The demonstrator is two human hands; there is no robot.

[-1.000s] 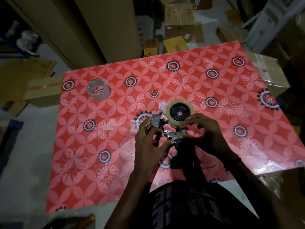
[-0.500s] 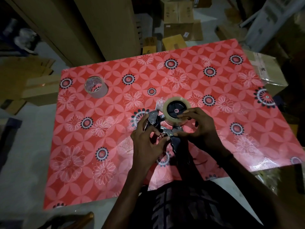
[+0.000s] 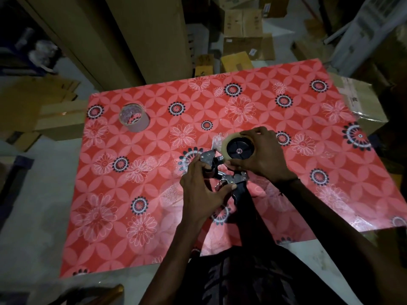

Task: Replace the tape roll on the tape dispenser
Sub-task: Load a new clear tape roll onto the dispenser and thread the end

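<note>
A metal tape dispenser point(image 3: 231, 178) with a black handle lies on the red flowered table point(image 3: 154, 194). A clear tape roll point(image 3: 226, 143) sits on its black hub point(image 3: 240, 148). My right hand point(image 3: 262, 157) curls over the roll's far and right side, fingers on its rim. My left hand point(image 3: 202, 190) grips the dispenser's metal front end and frame. A loose crinkled end of tape sticks out at the roll's left. A second roll, nearly used up point(image 3: 134, 117), stands apart at the table's far left.
Tall cardboard sheets point(image 3: 132, 36) lean behind the table. Cardboard boxes point(image 3: 242, 25) lie on the floor beyond it, and a wrapped box point(image 3: 361, 102) sits at the table's right edge. The table's near edge ends just before my body.
My right hand has moved up from the dispenser's frame onto the tape roll and now wraps around it. My left hand stays on the metal front end.
</note>
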